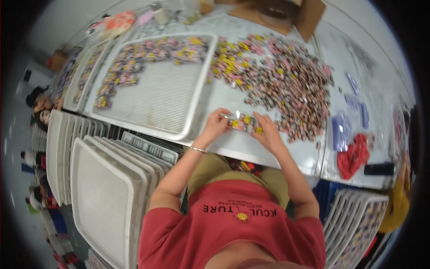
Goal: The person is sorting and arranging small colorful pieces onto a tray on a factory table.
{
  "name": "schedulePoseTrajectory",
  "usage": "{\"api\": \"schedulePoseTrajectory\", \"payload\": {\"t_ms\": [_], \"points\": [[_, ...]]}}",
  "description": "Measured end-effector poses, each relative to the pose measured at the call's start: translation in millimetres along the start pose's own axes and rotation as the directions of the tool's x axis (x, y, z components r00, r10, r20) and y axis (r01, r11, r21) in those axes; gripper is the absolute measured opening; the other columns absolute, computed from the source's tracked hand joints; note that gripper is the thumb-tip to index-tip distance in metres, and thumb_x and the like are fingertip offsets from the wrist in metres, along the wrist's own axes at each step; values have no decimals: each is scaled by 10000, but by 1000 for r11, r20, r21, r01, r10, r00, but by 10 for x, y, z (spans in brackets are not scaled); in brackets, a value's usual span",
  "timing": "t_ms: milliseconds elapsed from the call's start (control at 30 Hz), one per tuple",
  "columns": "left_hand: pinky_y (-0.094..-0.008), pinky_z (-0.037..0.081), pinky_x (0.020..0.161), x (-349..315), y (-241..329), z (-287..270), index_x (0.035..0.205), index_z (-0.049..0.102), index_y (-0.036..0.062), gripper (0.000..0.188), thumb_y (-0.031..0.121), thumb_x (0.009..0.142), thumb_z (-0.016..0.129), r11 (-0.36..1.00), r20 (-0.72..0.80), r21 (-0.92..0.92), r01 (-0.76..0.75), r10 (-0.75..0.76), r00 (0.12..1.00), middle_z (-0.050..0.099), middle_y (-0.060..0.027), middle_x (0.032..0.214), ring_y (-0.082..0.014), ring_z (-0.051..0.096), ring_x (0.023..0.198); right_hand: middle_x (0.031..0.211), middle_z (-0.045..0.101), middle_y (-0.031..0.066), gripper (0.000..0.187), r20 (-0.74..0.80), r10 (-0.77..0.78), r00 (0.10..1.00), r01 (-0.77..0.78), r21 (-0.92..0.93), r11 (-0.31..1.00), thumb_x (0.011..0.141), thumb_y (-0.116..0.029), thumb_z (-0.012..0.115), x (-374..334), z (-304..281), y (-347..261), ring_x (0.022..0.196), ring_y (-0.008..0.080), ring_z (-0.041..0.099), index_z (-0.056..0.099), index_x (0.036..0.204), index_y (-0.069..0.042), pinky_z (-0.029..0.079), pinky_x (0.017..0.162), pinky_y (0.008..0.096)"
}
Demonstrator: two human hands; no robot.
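In front of me, a small clear pack of colourful pieces (242,123) is held just above the table's near edge. My left hand (217,124) pinches its left end, fingers closed. At the other end my right hand (270,133) grips it between thumb and fingers. Yellow, pink and dark bits show in it; their exact kind is too small to tell. Beyond my hands and to the right spreads a big loose pile of small pieces (295,85) in the same colours. To the left lies a white mesh-bottomed tray (156,96), with rows of similar packs along its far and left sides.
Stacked white trays (105,184) stand below the table on the left, and filled trays (354,224) at lower right. A red cloth (353,157), blue-violet plastic pieces (341,130) and a black object (379,169) lie at right. An open cardboard box (309,20) sits at the back.
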State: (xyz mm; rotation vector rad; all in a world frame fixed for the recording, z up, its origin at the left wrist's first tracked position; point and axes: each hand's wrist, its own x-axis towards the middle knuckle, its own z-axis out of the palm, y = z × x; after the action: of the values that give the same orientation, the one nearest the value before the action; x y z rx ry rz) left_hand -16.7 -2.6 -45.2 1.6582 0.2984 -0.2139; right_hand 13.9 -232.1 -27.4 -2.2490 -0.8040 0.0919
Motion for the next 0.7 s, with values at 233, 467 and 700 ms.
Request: {"api": "schedulePoseTrajectory", "payload": {"t_ms": [233, 467, 700], "points": [[-294, 559, 654, -41, 360, -52, 1225, 452, 58, 327, 82, 899, 454, 957, -44, -286, 55, -71, 997, 586, -87, 934, -175, 648, 789, 928, 493, 42, 725, 109, 105, 988, -128, 224, 966, 616, -83, 792, 290, -191, -46, 814, 141, 495, 488, 1271, -16, 450, 727, 259], [-320, 551, 722, 164, 693, -332, 1245, 413, 7, 394, 129, 900, 559, 667, -228, -713, -217, 72, 971, 598, -97, 1041, -191, 632, 869, 894, 482, 7, 703, 31, -12, 999, 2, 279, 960, 623, -57, 802, 1199, -299, -495, 784, 98, 484, 500, 1251, 34, 451, 704, 228], [-347, 564, 715, 632, 619, -1809, 1027, 522, -2, 147, 67, 898, 537, 593, -401, -719, -363, 73, 913, 611, -121, 974, -214, 631, 824, 999, 516, 36, 762, 78, 11, 997, -66, 740, 670, 759, -68, 715, 1810, 78, -1025, 870, 118, 566, 305, 1399, -26, 507, 677, 234]]}}
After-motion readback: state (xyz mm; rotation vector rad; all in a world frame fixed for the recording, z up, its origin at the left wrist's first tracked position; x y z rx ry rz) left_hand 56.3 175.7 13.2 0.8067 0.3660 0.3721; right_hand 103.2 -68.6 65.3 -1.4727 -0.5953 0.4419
